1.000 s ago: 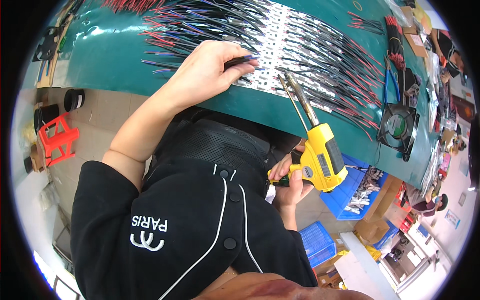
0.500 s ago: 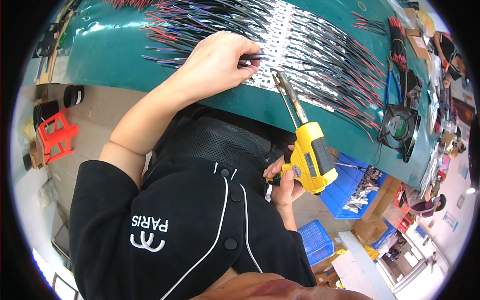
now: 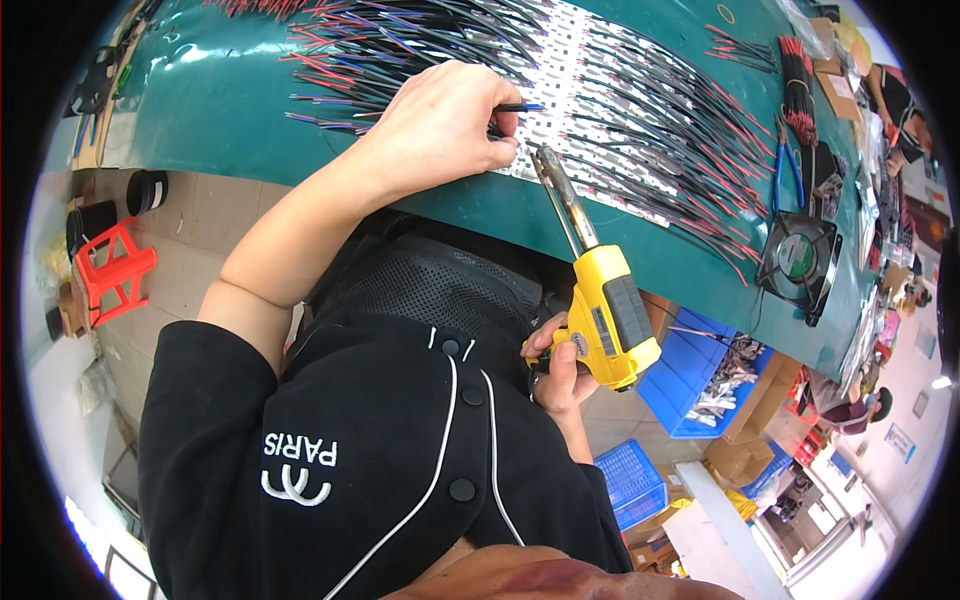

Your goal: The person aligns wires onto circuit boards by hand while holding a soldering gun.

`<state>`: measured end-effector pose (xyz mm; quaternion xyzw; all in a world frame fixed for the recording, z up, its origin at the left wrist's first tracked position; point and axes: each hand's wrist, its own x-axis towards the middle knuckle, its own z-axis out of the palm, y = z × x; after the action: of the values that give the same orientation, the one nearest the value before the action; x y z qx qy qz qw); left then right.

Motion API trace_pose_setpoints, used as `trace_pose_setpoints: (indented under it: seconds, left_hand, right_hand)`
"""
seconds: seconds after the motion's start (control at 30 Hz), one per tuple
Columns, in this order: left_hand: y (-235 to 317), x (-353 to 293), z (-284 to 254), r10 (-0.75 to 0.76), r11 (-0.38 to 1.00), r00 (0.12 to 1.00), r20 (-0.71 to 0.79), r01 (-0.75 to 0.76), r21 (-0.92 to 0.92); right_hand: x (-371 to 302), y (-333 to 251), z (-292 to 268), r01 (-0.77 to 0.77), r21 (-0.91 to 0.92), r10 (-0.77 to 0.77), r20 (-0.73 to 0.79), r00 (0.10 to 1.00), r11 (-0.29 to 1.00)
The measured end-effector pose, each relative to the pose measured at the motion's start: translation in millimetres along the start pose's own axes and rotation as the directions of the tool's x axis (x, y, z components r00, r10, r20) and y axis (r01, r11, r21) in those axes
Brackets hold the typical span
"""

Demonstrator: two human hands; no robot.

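My right hand (image 3: 562,372) grips a yellow-and-black soldering gun (image 3: 612,318) by its handle, below the table's near edge. The gun's long metal tip points up and away, ending close to the fingertips of my left hand (image 3: 435,130). That hand is pinched around a black cable (image 3: 518,107) with a blue wire end, which sticks out to the right over the white circuit boards (image 3: 560,60). Rows of black cables with red and blue ends (image 3: 660,120) fan out from both sides of the boards. My left palm hides part of the left rows.
The boards lie on a green table mat (image 3: 230,110). To the right are a small black fan (image 3: 800,262), blue-handled pliers (image 3: 786,170) and a bundle of red-and-black wires (image 3: 797,90). Blue crates (image 3: 690,375) stand below the table; a red stool (image 3: 117,268) is at left.
The soldering gun has shifted slightly left, bringing its tip nearer my left fingers. The cable in my left hand now reaches a little farther right, at a slightly higher place.
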<state>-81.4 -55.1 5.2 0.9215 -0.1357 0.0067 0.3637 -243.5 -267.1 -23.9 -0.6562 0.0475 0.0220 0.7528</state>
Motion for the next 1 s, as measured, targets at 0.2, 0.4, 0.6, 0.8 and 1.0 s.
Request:
trace_pose_setpoints:
  seconds: [0.2,0.4,0.6,0.8,1.0]
  left_hand:
    - [1,-1,0,-0.012,1.0,1.0,0.018,0.012,-0.005]
    - [0,-1,1,-0.007,1.0,1.0,-0.004,0.007,-0.007]
    - [1,-1,0,-0.011,1.0,1.0,-0.002,0.011,0.006]
    - [-1,-2,2,-0.002,1.0,1.0,-0.007,0.002,0.024]
    - [-1,-1,1,-0.01,1.0,1.0,-0.001,0.01,0.005]
  right_hand:
    - [2,-3,4,-0.023,-0.015,0.023,-0.004,1.0,1.0]
    - [1,-5,4,-0.085,-0.023,0.085,-0.013,0.996,0.996]
    - [0,-2,3,-0.078,-0.018,0.077,-0.039,0.996,0.997]
    - [6,-14,10,-0.028,0.071,0.036,-0.123,0.992,0.997]
    - [3,-13,7,-0.056,0.061,0.061,-0.086,0.994,0.997]
